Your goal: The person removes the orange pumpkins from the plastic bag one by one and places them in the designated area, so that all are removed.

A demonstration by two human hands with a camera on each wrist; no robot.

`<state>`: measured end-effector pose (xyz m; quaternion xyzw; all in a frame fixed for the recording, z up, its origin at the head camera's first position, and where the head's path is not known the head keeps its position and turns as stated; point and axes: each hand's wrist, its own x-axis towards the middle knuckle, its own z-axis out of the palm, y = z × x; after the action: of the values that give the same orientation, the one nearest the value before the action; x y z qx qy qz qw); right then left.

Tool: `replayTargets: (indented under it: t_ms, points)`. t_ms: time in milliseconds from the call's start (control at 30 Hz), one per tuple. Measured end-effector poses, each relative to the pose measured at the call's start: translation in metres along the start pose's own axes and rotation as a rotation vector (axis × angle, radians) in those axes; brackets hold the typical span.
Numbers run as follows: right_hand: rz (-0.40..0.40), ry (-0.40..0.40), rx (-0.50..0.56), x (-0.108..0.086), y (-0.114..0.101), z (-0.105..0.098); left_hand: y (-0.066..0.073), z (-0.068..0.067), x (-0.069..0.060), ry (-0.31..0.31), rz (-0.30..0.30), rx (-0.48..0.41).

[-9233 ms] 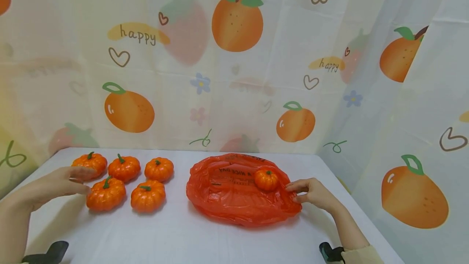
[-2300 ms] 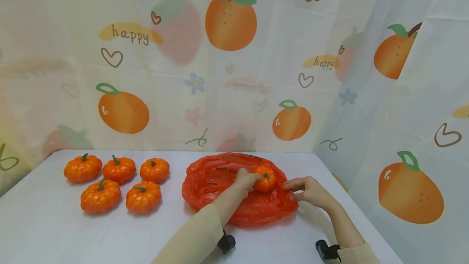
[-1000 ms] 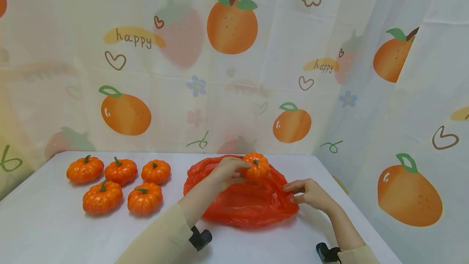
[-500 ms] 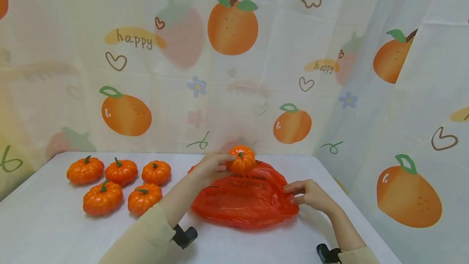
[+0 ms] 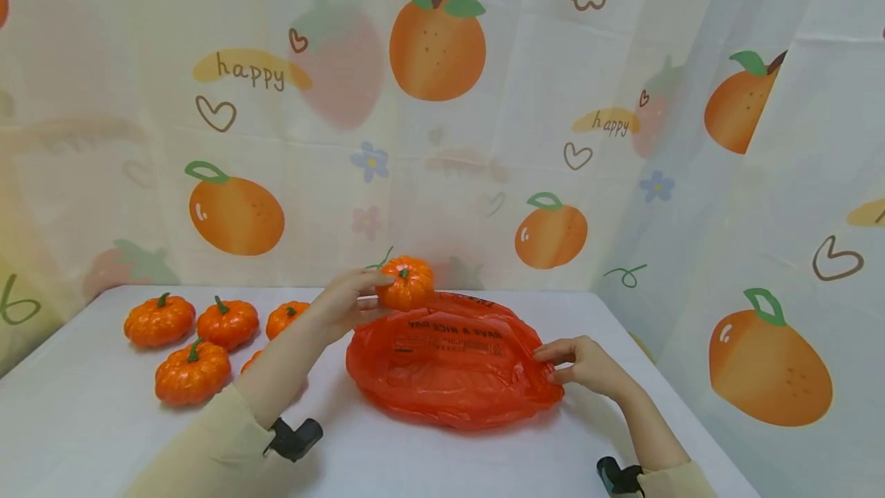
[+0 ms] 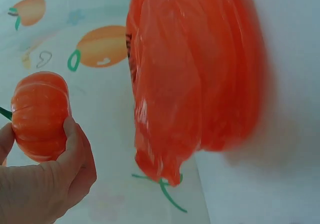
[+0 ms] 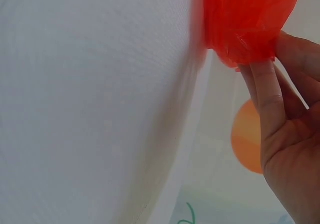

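Note:
My left hand grips a small orange pumpkin with a green stem, raised above the left rear rim of a red plastic bag. In the left wrist view, thumb and fingers press on opposite sides of the pumpkin, apart from the bag. The bag lies spread with its mouth wide and printed lettering on its far inner wall. At its right edge, my right hand pinches the plastic. The right wrist view has the bag's edge between the thumb and fingers of that hand.
Several more pumpkins stand on the left of the white table; my left forearm partly covers one. A curtain printed with fruit hangs behind the table and along its right side. Each wrist carries a black device.
The left hand first reached toward the left pumpkins, then took the pumpkin lying in the bag. It has lifted that pumpkin out and moved it left. The right hand stays at the bag's edge.

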<state>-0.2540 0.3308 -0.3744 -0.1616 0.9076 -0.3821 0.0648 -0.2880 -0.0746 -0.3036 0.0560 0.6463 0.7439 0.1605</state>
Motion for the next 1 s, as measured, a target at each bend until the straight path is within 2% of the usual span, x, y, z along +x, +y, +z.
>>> replayTargets:
  t_ms: [300,600,800,933,1000]
  points:
    - [0.007,-0.003,0.004,0.0,0.0,0.0,0.019,-0.036,-0.016,0.044,0.023,0.044]
    - [0.009,-0.004,0.014,0.001,0.001,0.001,0.04,-0.083,-0.036,0.058,0.052,-0.007]
    - [0.0,-0.004,0.011,0.002,0.002,0.0,0.043,-0.118,-0.047,0.077,0.054,-0.066]
    - [0.0,-0.001,0.014,0.002,0.002,0.0,0.042,-0.141,-0.054,0.063,0.06,-0.129]
    - [0.004,0.0,0.015,0.002,0.002,0.0,0.04,-0.153,-0.057,0.056,0.056,-0.133]
